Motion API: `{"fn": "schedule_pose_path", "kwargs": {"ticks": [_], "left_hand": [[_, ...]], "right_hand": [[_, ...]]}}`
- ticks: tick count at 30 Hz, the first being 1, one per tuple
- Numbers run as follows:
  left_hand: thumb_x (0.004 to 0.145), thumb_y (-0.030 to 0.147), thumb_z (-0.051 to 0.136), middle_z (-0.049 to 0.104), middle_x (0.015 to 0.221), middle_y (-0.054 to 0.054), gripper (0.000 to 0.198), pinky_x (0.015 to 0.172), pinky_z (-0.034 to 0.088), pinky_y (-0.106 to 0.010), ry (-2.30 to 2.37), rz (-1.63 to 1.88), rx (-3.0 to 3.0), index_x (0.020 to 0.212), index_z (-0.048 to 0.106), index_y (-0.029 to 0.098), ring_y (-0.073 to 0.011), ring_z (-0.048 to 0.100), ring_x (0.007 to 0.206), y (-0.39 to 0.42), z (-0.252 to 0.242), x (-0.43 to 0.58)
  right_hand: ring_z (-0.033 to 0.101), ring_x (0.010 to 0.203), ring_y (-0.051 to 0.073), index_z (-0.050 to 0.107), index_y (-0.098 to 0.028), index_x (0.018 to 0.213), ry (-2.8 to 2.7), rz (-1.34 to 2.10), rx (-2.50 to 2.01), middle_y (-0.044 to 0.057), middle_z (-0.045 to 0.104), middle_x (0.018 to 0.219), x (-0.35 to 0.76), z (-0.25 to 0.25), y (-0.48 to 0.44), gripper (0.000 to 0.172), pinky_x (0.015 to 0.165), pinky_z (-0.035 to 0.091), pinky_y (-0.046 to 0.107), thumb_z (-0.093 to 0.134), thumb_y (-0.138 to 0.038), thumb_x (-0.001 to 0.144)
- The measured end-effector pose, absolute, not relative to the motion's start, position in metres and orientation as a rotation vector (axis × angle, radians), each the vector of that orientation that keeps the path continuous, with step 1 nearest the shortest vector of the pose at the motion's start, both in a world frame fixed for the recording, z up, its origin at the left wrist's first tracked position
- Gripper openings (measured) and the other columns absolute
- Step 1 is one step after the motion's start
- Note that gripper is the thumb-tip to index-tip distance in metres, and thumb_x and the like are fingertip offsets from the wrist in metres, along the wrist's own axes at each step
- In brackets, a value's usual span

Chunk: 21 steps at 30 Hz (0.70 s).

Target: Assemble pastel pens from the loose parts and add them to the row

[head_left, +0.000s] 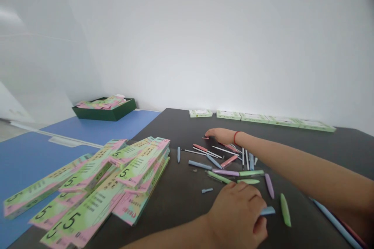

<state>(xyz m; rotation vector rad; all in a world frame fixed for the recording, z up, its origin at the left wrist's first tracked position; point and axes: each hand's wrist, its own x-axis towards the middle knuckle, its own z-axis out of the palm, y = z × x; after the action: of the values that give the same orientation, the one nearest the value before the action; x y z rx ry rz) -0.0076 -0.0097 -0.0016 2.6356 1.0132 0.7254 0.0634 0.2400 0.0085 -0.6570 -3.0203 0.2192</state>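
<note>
My left hand [238,214] is closed around a light blue pen part [267,211], whose end sticks out between thumb and fingers. Farther back, my right hand [222,135] reaches in from the right, fingertips pinched at a small red pen part [205,138] on the black table. Between the hands lie scattered pen parts: a purple barrel [225,172], a green barrel [251,172], a blue barrel [200,164], a red barrel [229,161] and several thin white refills [224,150]. A small blue clip-like piece [207,190] is left of my left hand.
Pink and green boxes marked 5 [96,198] are piled at the left. A dark green tray [101,114] holding similar boxes stands on the blue surface [140,120] behind. Several flat pale green boxes [228,115] line the wall. Long blue and red sticks [336,223] lie at the lower right.
</note>
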Motion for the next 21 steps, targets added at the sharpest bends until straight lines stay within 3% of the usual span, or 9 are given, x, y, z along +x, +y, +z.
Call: {"fn": "schedule_pose_path", "kwargs": {"ticks": [10, 14, 21], "left_hand": [[0.077, 0.010, 0.053, 0.060, 0.101, -0.004, 0.022, 0.089, 0.039, -0.035, 1.038, 0.715, 2.457, 0.096, 0.057, 0.020, -0.0210, 0.051, 0.095, -0.008, 0.001, -0.010], [0.078, 0.009, 0.050, 0.060, 0.099, -0.005, 0.023, 0.088, 0.040, -0.036, 1.037, 0.716, 2.439, 0.096, 0.058, 0.020, -0.0215, 0.051, 0.094, -0.007, -0.001, -0.011], [0.077, 0.007, 0.049, 0.060, 0.098, -0.005, 0.023, 0.088, 0.041, -0.037, 1.055, 0.696, 2.406, 0.095, 0.058, 0.020, -0.0215, 0.051, 0.094, -0.007, 0.001, -0.011]], "right_hand": [[0.060, 0.088, 0.017, 0.061, -0.015, 0.100, -2.868, 0.094, -0.987, 0.005, 0.062, 0.103, 0.182, 0.039, 0.198, 0.018, 0.078, 0.050, 0.038, 0.053, -0.030, 0.092], [0.058, 0.077, 0.015, 0.062, -0.016, 0.086, -2.950, 0.098, -0.945, 0.004, 0.062, 0.089, 0.207, 0.028, 0.175, 0.006, 0.072, 0.047, 0.030, 0.056, -0.018, 0.086], [0.053, 0.094, 0.022, 0.058, -0.018, 0.085, -2.964, 0.149, -0.898, 0.010, 0.057, 0.100, 0.203, 0.024, 0.160, 0.008, 0.078, 0.041, 0.031, 0.053, -0.014, 0.080]]}}
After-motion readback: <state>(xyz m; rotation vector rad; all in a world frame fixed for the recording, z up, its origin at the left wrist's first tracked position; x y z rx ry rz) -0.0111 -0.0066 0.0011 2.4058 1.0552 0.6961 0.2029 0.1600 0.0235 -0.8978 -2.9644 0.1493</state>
